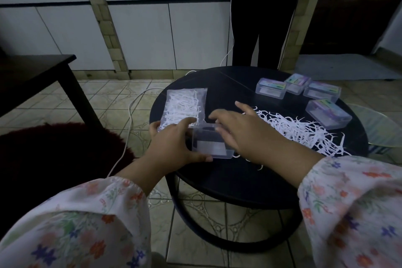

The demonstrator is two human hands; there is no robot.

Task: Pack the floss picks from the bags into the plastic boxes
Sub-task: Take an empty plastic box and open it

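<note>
On the round black worktop the left hand holds a clear, rectangular plastic box near the front edge — its grip is curled round the box's left side, thumb along the near edge, fingers over the far corner. The right hand hovers over the right end of the same box with its grip spread, fingers loosely extended; whether the fingertips touch the box I cannot tell.

Just beyond the left hand lies a clear plastic bag packed with white floss picks, its near end under the fingers. To the right of the box, a loose heap of white floss picks sprawls across the worktop, partly behind the right wrist. Farther back on the right stand four closed clear plastic boxes with coloured labels — three clustered in a row, the fourth nearer, beside the heap.

Both sleeves are white with a floral print.
</note>
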